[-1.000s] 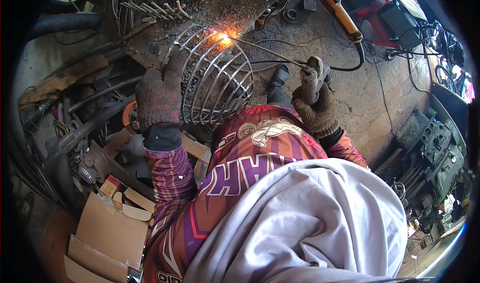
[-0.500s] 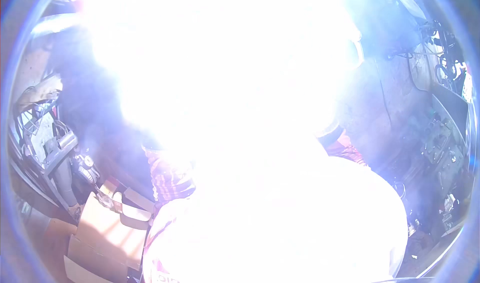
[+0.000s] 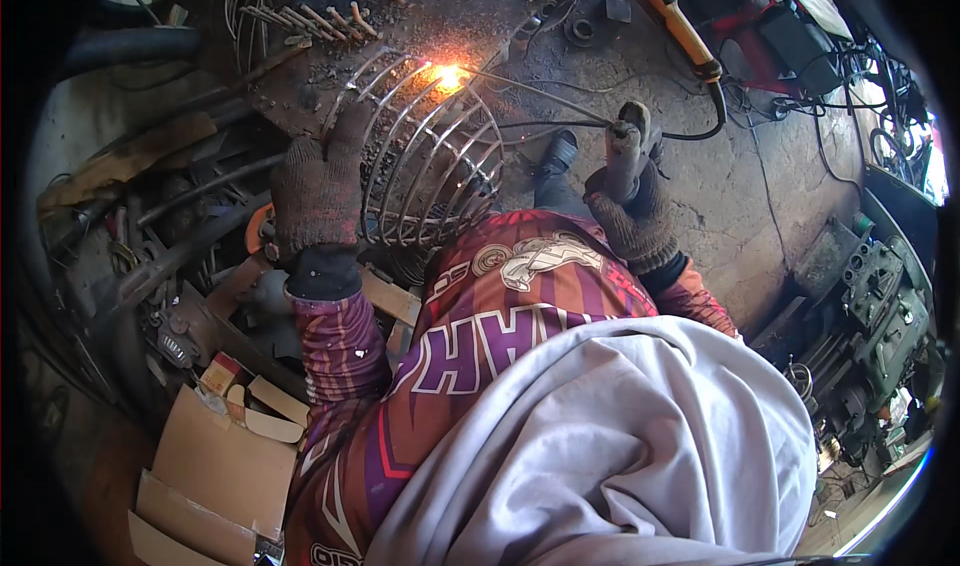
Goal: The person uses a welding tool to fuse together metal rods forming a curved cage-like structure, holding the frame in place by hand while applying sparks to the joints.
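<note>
A curved cage of welded metal rods stands in front of me, with a glowing orange weld spot near its far edge. My left hand, in a dark knitted glove, is closed on the cage's left side; its fingertips are partly hidden. In my gloved right hand is a welding electrode holder. A thin welding electrode runs from the holder leftward to near the glowing spot. Whether its tip touches the metal cannot be made out.
An angle grinder with a cord lies beyond my right hand. Several short rods stand at the far left of the dirty work surface. Scrap metal and an open cardboard box are at left. Machine parts and a dark welding machine are at right.
The blinding white arc light that hid both hands and the cage has gone out. An orange glow now shows on the cage, and the bluish haze has thinned.
</note>
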A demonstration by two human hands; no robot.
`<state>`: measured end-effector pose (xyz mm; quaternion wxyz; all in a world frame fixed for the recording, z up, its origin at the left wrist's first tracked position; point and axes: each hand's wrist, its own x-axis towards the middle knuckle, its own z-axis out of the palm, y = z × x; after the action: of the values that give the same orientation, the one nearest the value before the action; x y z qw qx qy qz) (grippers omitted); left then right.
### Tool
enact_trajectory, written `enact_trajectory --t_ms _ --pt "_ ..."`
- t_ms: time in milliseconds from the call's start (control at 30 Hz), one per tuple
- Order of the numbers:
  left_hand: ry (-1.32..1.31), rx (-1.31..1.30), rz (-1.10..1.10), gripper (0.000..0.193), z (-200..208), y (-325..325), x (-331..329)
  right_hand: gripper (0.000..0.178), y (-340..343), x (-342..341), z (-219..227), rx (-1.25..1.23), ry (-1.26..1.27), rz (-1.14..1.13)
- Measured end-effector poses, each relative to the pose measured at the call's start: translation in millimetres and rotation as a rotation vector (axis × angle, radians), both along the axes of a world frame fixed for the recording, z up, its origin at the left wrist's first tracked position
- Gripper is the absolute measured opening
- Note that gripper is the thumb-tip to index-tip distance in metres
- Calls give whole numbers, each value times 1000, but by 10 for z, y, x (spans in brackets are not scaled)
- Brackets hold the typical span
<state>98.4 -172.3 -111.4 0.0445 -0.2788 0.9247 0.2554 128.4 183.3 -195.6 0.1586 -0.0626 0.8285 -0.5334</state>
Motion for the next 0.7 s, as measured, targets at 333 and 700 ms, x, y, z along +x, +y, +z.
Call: enact_trajectory --t_ms 333,700 --pt "25 -47 -34 72 -11 1 23 42 -14 39 -11 -36 -50 -28" --pt "167 -313 -248 48 -125 -74 157 53 -93 -115 -338 390 671 127"
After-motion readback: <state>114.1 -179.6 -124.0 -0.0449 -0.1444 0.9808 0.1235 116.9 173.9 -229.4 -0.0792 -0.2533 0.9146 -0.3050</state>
